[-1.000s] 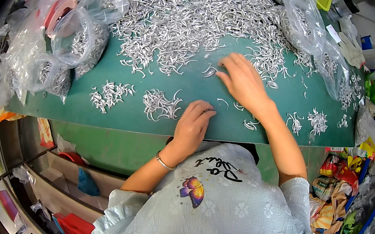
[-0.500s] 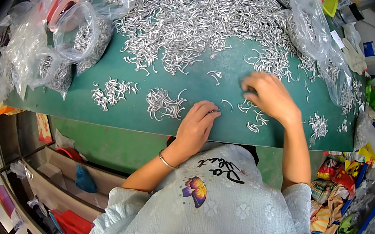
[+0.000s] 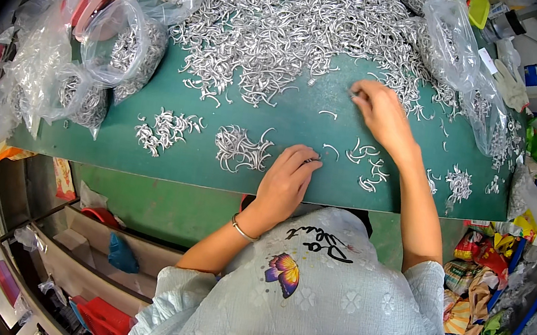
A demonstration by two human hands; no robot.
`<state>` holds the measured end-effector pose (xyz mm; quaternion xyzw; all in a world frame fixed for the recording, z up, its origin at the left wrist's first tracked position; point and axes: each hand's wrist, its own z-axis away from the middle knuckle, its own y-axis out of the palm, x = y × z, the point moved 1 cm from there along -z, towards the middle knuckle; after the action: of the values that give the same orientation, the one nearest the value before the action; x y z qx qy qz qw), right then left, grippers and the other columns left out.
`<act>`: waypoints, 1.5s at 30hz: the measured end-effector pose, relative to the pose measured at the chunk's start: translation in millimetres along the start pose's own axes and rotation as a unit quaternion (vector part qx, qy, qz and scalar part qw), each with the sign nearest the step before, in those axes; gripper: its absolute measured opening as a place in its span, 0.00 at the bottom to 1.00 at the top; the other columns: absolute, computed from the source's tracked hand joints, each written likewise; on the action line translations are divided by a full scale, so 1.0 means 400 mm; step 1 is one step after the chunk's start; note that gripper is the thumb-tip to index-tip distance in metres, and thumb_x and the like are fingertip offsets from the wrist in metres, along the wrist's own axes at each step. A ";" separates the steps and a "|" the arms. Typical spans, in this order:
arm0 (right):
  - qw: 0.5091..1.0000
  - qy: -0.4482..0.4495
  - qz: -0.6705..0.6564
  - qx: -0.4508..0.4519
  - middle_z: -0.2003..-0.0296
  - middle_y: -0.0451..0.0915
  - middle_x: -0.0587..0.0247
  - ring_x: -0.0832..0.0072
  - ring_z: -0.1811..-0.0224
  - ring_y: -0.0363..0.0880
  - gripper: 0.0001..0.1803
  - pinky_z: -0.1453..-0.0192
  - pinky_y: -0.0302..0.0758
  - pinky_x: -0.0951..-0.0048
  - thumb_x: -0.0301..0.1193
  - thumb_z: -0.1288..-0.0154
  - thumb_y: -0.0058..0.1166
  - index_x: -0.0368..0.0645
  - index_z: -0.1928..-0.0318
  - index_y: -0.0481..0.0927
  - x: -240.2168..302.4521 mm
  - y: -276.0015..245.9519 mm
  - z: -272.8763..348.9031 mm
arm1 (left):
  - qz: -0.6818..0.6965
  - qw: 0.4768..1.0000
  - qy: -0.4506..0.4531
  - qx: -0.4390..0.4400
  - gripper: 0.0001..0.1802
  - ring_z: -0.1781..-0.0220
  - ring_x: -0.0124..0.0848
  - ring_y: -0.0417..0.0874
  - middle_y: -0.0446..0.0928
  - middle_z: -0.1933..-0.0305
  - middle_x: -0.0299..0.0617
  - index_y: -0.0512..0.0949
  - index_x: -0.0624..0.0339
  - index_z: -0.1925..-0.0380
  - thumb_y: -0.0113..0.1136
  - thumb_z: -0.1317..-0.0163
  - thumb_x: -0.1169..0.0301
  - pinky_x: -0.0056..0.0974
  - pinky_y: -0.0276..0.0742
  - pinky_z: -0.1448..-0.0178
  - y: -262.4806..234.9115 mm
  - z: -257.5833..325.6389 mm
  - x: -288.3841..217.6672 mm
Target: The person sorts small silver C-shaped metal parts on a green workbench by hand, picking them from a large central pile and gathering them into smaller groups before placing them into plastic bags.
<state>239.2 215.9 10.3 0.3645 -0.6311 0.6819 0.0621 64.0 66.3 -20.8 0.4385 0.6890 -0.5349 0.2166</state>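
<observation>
Near the front edge of the green table, my left hand rests with its fingers curled together; what they hold, if anything, is hidden. My right hand is over the table just short of the big heap of small curved silvery metal pieces. Its thumb and fingertips are drawn together, and anything between them is too small to name. One loose curved piece lies beside the left fingertips, another single piece farther off. A small scattered group sits between my hands, nearer the table edge.
Left of my left hand are two small piles, one close and one farther; another pile lies at the right. Clear plastic bags of pieces stand at the left, with another bag at the right. Drawers are below left.
My right hand has moved away from me, off the scattered group toward the heap's edge. Where two pieces lay in the middle, one shows now. My left hand stays nearly in place.
</observation>
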 end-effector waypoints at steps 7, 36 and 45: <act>0.994 -0.039 0.061 -0.079 0.65 0.78 0.53 0.54 0.58 0.76 0.07 0.52 0.72 0.57 0.22 0.44 0.58 0.38 0.63 0.79 -0.012 -0.010 0.008 | -0.010 1.000 0.013 0.003 0.16 0.46 0.46 0.76 0.75 0.54 0.47 0.77 0.68 0.60 0.60 0.52 0.86 0.44 0.75 0.45 0.000 -0.001 0.002; 0.984 -0.146 -0.005 0.102 0.65 0.79 0.57 0.58 0.57 0.76 0.05 0.50 0.72 0.62 0.24 0.45 0.61 0.37 0.67 0.80 0.116 0.042 0.110 | 0.035 0.995 -0.074 -0.052 0.21 0.45 0.48 0.76 0.74 0.49 0.49 0.75 0.66 0.52 0.61 0.49 0.85 0.46 0.74 0.44 0.006 0.002 -0.011; 0.985 -0.104 0.081 -0.114 0.67 0.77 0.55 0.57 0.58 0.74 0.07 0.50 0.70 0.60 0.24 0.44 0.60 0.39 0.64 0.80 -0.005 -0.002 0.021 | -0.075 0.997 0.015 0.014 0.22 0.41 0.48 0.73 0.73 0.47 0.49 0.76 0.66 0.52 0.60 0.50 0.84 0.47 0.69 0.39 0.003 0.002 0.000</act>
<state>244.4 209.1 9.3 0.3721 -0.7352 0.5663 -0.0181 64.9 65.6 -21.7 0.3962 0.7157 -0.5527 0.1592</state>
